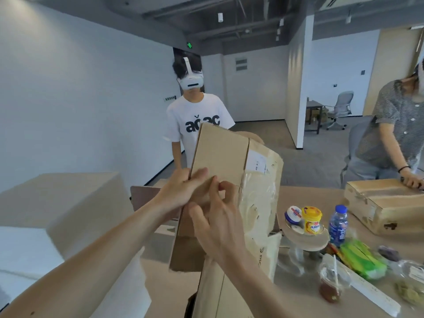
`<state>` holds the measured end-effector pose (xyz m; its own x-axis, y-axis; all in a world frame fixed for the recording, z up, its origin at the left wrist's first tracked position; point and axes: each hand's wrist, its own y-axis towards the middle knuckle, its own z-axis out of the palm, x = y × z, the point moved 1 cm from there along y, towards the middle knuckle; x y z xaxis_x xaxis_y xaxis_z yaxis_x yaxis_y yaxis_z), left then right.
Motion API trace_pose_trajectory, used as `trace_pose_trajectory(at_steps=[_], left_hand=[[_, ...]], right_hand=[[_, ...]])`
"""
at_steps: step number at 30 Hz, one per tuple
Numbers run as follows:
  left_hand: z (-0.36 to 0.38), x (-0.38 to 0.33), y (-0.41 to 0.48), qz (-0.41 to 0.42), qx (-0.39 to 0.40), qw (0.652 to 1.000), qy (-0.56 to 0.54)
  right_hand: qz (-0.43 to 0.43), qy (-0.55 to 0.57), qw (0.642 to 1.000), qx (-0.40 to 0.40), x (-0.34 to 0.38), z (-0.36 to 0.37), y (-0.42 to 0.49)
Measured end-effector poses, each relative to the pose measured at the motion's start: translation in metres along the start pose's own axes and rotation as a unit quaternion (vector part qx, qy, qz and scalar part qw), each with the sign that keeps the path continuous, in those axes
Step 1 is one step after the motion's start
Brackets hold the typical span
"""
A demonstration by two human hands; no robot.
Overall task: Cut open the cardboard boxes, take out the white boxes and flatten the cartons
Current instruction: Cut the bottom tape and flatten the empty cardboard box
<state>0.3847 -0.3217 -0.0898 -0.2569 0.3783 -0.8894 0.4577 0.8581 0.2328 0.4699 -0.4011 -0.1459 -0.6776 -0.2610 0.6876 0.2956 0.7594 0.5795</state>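
**A:** Where was the carton at that moment?

**B:** The carton (220, 154) stood on end on the table (298, 294), pressed nearly flat, its taped face towards the camera. The left hand (183, 191) was clamped over its left edge, with the fingers wrapped round onto the front. The right hand (218, 223) lay against the face just right of the left hand, fingers curled. I couldn't tell whether it pinched a bit of tape or only pressed.

**A:** And the white boxes?

**B:** The white boxes (68, 203) were left of the carton and blurred. So I judged this carton emptied and flattening to be the step in hand.

**A:** How should it have been done, then?

**B:** I'd have kept the left hand as the anchor on that edge. The right hand should have pushed along the creases with a flat palm rather than with fingertips, since board folds cleanly only on its score lines. The glossy tape (257, 203) on the carton's right half looked likely to hold the seams shut, so I'd have slit or peeled it first.

**A:** Any hazards?

**B:** A yellow jar (311, 220) and a blue bottle (337, 226) stood just right of the carton. Laying it down towards the body would have been safer than swinging it rightwards, because those would tip easily.
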Motion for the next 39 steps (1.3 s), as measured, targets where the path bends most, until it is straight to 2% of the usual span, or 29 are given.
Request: trace_pose_trajectory(at_steps=[3, 7, 9, 12, 15, 18, 24, 28, 33, 36, 39], left_hand=[[-0.027, -0.012, -0.002, 0.004, -0.081, 0.996, -0.031], [-0.074, -0.039, -0.011, 0.013, -0.168, 0.984, -0.060], [-0.098, -0.055, -0.019, 0.019, -0.192, 0.978, -0.075], [-0.143, -0.076, -0.038, 0.048, -0.240, 0.966, -0.086], [-0.195, -0.088, -0.065, 0.071, -0.300, 0.947, -0.093], [-0.249, -0.091, -0.096, 0.093, -0.347, 0.927, -0.103], [-0.353, -0.071, -0.179, 0.106, -0.420, 0.896, -0.096], [-0.411, -0.056, -0.252, 0.082, -0.476, 0.872, -0.080], [-0.490, -0.024, -0.355, 0.026, -0.572, 0.816, -0.078], [-0.528, -0.004, -0.414, -0.005, -0.613, 0.784, -0.095], [-0.558, 0.012, -0.465, -0.019, -0.629, 0.769, -0.113]], right_hand=[[-0.046, 0.107, 0.993, 0.015, 0.002, -0.014, 0.011], [-0.142, 0.159, 0.974, -0.076, 0.000, -0.027, 0.024], [-0.139, 0.146, 0.973, -0.110, -0.004, -0.030, 0.035], [-0.065, 0.127, 0.983, -0.115, -0.005, -0.033, 0.056], [0.032, 0.127, 0.990, -0.056, 0.006, -0.023, 0.078], [0.076, 0.201, 0.975, 0.059, 0.029, -0.001, 0.095], [0.050, 0.302, 0.931, 0.201, 0.102, 0.077, 0.102], [0.047, 0.368, 0.874, 0.315, 0.153, 0.148, 0.094], [0.054, 0.455, 0.816, 0.353, 0.248, 0.233, 0.066], [0.036, 0.455, 0.808, 0.372, 0.306, 0.277, 0.049], [0.007, 0.455, 0.798, 0.395, 0.360, 0.311, 0.032]])
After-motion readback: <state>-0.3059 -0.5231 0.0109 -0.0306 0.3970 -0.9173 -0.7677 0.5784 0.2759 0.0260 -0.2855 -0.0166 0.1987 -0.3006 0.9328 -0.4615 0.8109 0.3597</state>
